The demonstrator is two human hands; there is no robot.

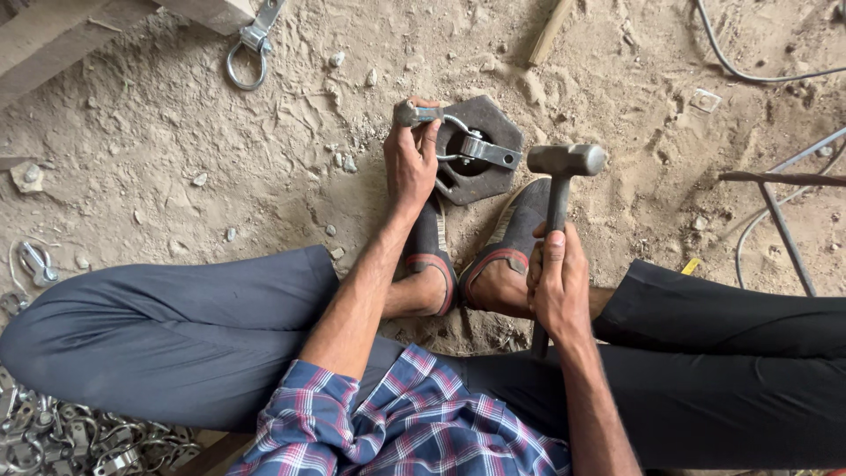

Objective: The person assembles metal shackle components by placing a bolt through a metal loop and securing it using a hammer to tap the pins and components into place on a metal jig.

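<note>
My left hand [411, 157] grips a grey metal clamp piece [463, 141] and holds it on a dark hexagonal metal block [495, 119] that lies on the sandy ground. My right hand [555, 282] is closed around the handle of a hammer [564, 161], whose steel head hovers just right of the block. My two feet in dark slip-on shoes [511, 234] press against the near side of the block, between my bent legs.
A finished metal clamp with a ring [249, 53] lies at the top left by a wooden beam [53, 31]. Several similar metal parts [62, 436] are piled at the bottom left. Cables and thin metal rods [780, 207] run along the right side.
</note>
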